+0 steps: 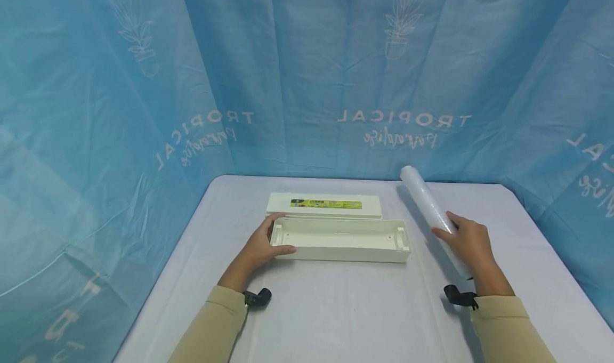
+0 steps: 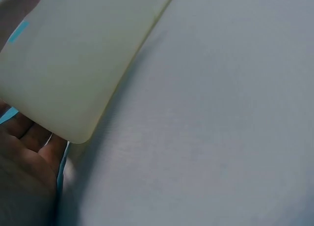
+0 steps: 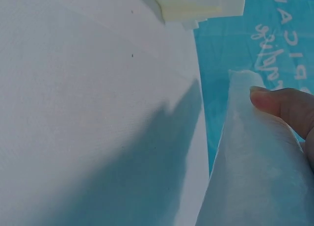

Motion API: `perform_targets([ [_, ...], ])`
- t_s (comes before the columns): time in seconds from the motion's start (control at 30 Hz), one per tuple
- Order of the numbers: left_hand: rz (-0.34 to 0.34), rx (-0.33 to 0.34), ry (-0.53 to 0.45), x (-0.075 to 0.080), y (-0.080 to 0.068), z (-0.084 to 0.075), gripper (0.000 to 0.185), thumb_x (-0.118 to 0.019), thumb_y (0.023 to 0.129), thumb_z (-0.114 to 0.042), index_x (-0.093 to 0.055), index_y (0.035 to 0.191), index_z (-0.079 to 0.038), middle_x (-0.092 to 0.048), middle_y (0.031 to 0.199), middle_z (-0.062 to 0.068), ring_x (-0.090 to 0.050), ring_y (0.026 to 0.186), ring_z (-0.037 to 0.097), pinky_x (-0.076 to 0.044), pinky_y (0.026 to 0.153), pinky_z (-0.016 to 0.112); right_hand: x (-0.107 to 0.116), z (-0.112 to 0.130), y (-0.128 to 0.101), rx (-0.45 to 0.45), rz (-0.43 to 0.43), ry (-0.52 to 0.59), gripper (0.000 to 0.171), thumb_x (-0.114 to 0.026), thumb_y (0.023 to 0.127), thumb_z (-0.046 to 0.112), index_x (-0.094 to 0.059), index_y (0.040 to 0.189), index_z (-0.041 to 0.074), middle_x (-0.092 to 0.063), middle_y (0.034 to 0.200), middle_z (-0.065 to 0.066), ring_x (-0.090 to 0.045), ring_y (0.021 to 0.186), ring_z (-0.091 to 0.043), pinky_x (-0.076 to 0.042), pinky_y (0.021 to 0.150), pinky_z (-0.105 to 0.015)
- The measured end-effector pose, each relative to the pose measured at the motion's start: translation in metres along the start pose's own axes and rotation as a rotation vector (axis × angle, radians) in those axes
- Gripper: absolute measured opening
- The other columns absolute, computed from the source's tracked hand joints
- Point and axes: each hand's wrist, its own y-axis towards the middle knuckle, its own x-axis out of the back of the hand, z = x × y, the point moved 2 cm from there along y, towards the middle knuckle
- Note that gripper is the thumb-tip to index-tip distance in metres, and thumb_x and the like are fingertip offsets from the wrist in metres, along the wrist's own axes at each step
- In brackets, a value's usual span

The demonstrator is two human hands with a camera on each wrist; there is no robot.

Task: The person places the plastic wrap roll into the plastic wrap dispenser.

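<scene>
A long cream plastic box [image 1: 340, 239] lies open on the white table [image 1: 336, 309], its lid [image 1: 324, 204] with a green label lying flat behind it. My left hand [image 1: 261, 245] grips the box's left end, thumb along the front wall. The left wrist view shows that cream end [image 2: 73, 64] against my palm [image 2: 24, 167]. My right hand [image 1: 470, 243] holds a white roll of cling film [image 1: 429, 206] raised at a slant, right of the box. In the right wrist view a fingertip [image 3: 274, 100] presses the roll [image 3: 255, 172].
Blue printed fabric [image 1: 307, 75] walls in the table at the back and both sides. The table's front half holds only my beige sleeves [image 1: 211, 328]. The box corner [image 3: 201, 5] shows at the top of the right wrist view.
</scene>
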Motion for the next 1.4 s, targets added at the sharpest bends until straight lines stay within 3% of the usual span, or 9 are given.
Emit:
perform_targets([
  [0.47,0.101,0.024,-0.148,0.005,0.008,0.002,0.106,-0.103,0.068,-0.013,-0.043,0.155,-0.024,-0.052,0.150,0.007,-0.061,0.124,0.029,-0.053,0.101,0.045,0.003,0.007,-0.001,0.009,0.031,0.026,0.081,-0.083,0.094,0.034,-0.047,0.150,-0.012,-0.056,0.134,-0.041,-0.065,0.096,-0.049,-0.056,0.080,-0.070],
  [1.13,0.094,0.010,-0.175,0.005,0.008,0.004,0.108,-0.101,0.070,-0.010,-0.041,0.159,-0.017,-0.051,0.151,0.009,-0.061,0.122,0.030,-0.053,0.102,0.045,0.012,0.030,0.000,0.183,0.040,0.022,0.074,-0.085,0.092,0.028,-0.053,0.146,-0.011,-0.060,0.131,-0.039,-0.067,0.092,-0.042,-0.058,0.071,-0.058],
  [1.4,0.090,0.014,-0.165,0.005,0.006,0.004,0.105,-0.101,0.070,-0.011,-0.043,0.157,-0.022,-0.052,0.150,0.007,-0.061,0.122,0.030,-0.052,0.102,0.046,0.014,0.038,0.003,0.217,0.057,0.018,0.073,-0.085,0.093,0.033,-0.055,0.146,-0.008,-0.062,0.129,-0.037,-0.067,0.092,-0.040,-0.057,0.070,-0.053],
])
